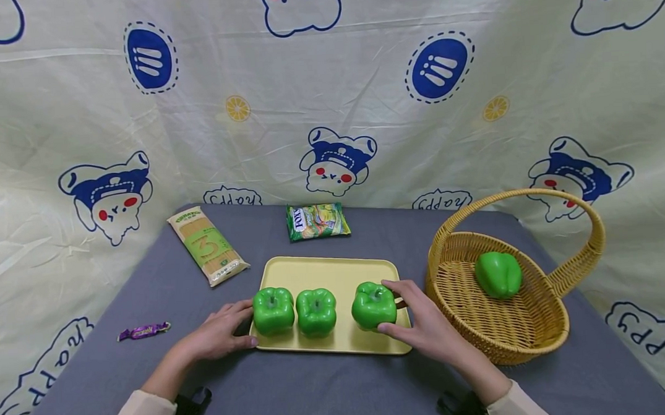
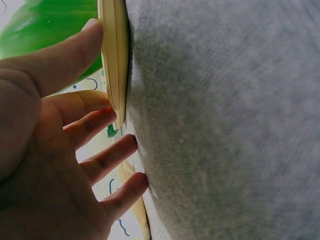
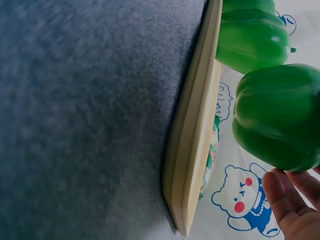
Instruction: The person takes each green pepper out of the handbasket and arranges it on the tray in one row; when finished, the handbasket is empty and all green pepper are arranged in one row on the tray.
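My right hand (image 1: 429,324) grips a green bell pepper (image 1: 371,306) between thumb and fingers over the right part of a pale yellow tray (image 1: 335,269). In the right wrist view, a gap shows between this held pepper (image 3: 275,117) and the tray's edge (image 3: 192,150). Two more green peppers stand side by side on the tray, one at the left end (image 1: 273,311) and one nearer the middle (image 1: 316,312). My left hand (image 1: 218,330) touches the tray's left edge with thumb and fingertips. Its fingers lie spread and fairly straight in the left wrist view (image 2: 65,135).
A wicker basket (image 1: 453,301) with a tall handle stands at the right, with a green pepper (image 1: 498,275) inside. Behind the tray lies a green snack packet (image 1: 317,222). To the left are a noodle packet (image 1: 208,245) and a purple wrapped candy (image 1: 144,331).
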Available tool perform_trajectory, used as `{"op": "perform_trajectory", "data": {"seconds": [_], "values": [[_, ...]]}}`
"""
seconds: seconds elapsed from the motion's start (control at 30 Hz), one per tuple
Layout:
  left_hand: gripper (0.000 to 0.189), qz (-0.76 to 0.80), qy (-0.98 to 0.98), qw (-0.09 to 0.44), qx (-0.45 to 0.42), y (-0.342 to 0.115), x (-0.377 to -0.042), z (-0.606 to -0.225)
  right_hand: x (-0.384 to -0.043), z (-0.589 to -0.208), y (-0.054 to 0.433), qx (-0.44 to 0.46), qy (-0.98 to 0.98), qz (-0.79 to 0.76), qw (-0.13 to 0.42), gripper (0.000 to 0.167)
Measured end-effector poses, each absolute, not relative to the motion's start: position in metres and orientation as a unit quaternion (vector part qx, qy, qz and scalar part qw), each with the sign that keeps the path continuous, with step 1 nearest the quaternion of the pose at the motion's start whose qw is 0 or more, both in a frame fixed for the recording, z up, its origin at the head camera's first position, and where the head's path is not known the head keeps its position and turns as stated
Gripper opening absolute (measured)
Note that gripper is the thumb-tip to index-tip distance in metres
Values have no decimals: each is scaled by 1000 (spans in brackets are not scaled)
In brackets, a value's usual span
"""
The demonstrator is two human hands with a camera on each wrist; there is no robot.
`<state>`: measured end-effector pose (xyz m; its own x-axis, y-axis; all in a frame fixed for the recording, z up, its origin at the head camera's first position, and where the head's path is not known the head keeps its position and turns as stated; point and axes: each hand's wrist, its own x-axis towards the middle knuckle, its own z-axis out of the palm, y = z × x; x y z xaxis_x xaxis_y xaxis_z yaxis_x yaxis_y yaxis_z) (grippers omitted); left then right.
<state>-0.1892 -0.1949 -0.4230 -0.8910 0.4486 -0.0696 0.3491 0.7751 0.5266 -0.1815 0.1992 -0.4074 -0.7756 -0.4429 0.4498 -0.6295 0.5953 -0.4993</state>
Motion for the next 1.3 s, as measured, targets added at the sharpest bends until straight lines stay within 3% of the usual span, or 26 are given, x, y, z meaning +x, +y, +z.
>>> {"op": "perform_trajectory", "data": {"seconds": [0.83,1.3], "values": [[69,259,938,98,210,-195,-189,-422,-196,-418,183,302,-893,327,71,69],[69,260,938,96,210,-195,-188,-422,-193,-417,179,310,-894,316,67,72]]}}
